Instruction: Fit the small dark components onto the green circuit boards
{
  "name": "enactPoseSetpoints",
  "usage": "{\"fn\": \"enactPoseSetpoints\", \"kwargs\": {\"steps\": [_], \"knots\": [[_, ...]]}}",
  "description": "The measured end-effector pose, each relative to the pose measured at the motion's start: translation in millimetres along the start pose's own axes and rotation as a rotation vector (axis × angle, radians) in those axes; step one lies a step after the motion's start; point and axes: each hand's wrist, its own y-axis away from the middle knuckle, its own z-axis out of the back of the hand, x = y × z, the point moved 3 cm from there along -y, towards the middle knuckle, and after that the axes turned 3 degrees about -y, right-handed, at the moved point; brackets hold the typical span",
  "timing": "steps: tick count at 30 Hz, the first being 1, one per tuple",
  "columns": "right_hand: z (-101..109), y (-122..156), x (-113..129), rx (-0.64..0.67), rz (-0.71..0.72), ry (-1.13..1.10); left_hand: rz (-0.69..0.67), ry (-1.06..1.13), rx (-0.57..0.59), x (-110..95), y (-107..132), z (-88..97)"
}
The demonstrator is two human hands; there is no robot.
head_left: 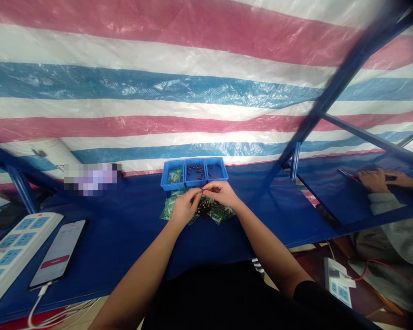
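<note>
My left hand (pixel 185 206) and my right hand (pixel 223 194) meet fingertip to fingertip above the table. Both are closed in a pinch, and a tiny dark thing between them is too small to name. Under my fingers lies a heap of small dark, shiny metal parts (pixel 203 207). Green-and-clear small packets (pixel 220 213) lie around the heap, partly hidden by my hands. Just beyond stand three joined blue bins: the left bin (pixel 173 187) holds similar green pieces, the middle bin (pixel 195 182) several dark parts, and the right bin (pixel 217 178) a few.
A white power strip (pixel 30 247) and a charging phone (pixel 58 254) occupy the left of the blue table (pixel 124 247). A blurred-out item (pixel 92 178) stands behind them. Blue frame bars (pixel 344 82) rise at the right, where another person's hands (pixel 375 179) rest on an adjoining table.
</note>
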Motion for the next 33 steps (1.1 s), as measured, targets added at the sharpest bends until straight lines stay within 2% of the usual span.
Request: {"fn": "enactPoseSetpoints", "kwargs": {"steps": [8,13,14,17,20,27,29,33], "knots": [[-0.2,2.2,5.5,0.02,-0.01,0.021,-0.016,-0.012,0.047,-2.5,-0.8,3.0],[-0.5,-2.1,-8.1,0.017,-0.092,-0.001,0.032,-0.035,0.002,-3.8,-0.2,7.8],[-1.8,-4.3,-12.0,-0.005,-0.12,-0.007,0.046,-0.041,-0.018,-3.6,-0.2,8.8],[-4.5,-11.0,-18.6,-0.18,-0.125,-0.162,0.071,-0.051,-0.06,-3.0,-0.1,10.3],[-3.9,-12.9,-17.2,-0.232,-0.095,-0.236,0.076,-0.061,-0.071,-3.2,0.4,10.1],[23.5,-4.4,-8.8,-0.324,-0.002,0.202,0.144,-0.129,-0.129,1.1,-1.8,15.9],[21.5,-3.7,-9.5,-0.278,0.029,0.335,0.165,-0.157,-0.129,3.7,-4.9,18.8],[5.2,-4.0,-13.3,-0.17,0.091,0.685,0.146,-0.19,-0.05,7.5,-9.8,17.5]]}}
